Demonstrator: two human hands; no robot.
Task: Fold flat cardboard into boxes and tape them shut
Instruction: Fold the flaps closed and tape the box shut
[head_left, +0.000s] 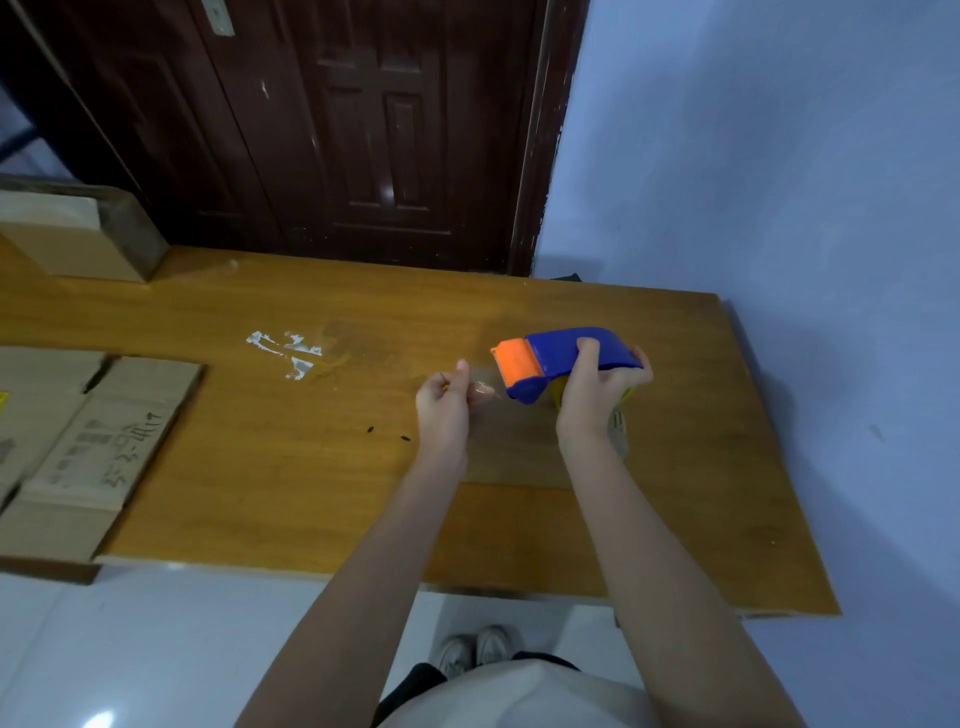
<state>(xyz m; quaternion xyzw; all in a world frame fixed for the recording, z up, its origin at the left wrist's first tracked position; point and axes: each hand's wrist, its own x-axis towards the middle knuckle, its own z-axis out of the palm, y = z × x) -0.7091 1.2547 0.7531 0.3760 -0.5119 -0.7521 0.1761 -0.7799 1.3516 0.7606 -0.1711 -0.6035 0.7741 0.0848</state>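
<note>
A blue tape dispenser with an orange cutter head hangs above the right part of the wooden table. My right hand grips its handle from below. My left hand pinches the free end of clear tape stretched out from the cutter. A flat cardboard sheet with printed and handwritten marks lies at the table's left edge, partly out of view. A folded cardboard box stands at the far left corner.
A dark wooden door stands behind the table and a pale blue wall to the right. White residue marks the tabletop. A faint cardboard piece lies under my hands. My shoes show on the white floor.
</note>
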